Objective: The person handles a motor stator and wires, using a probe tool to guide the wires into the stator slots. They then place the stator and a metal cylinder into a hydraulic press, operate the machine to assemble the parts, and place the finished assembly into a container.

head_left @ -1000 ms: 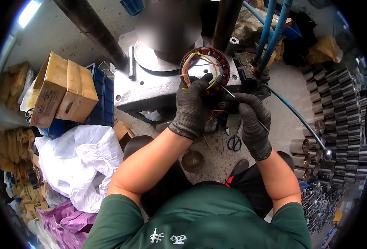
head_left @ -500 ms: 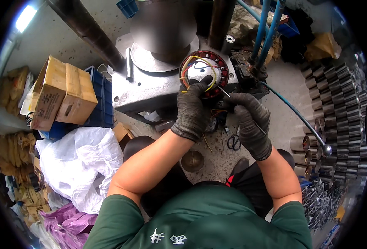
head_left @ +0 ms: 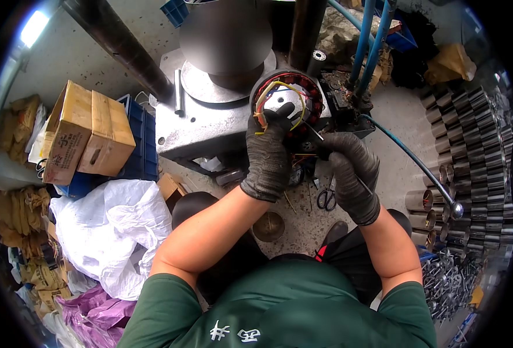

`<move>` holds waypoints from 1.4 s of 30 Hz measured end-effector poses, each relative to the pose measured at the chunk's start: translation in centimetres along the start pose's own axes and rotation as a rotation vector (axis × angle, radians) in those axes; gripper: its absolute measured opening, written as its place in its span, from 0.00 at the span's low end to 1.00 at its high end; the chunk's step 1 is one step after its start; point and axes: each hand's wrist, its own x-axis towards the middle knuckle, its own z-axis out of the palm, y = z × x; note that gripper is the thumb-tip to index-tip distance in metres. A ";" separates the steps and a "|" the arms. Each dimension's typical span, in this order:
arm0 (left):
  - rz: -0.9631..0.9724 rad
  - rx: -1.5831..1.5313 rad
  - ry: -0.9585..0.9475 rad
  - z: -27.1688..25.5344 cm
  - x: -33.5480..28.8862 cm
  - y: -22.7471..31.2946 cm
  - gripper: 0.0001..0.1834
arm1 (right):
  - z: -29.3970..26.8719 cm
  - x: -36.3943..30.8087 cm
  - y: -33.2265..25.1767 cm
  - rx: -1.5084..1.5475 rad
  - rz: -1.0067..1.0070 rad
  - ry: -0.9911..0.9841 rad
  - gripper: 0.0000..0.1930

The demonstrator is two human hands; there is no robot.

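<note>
**Stator wiring midway, leads still loose**

I see the motor stator (head_left: 288,107) sitting on the grey press surface (head_left: 204,124), its copper windings in place, yet the yellow and red leads (head_left: 279,93) loop free across the bore, so I judge tidying remains. My left hand (head_left: 268,153) has fingers pressed on its rim; my right hand (head_left: 352,171) has fingers closed around a thin metal tool (head_left: 314,132).
</note>
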 end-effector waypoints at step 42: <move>-0.093 -0.035 0.021 -0.8 0.8 0.9 0.23 | -1.3 0.4 -0.5 0.363 0.151 0.001 0.13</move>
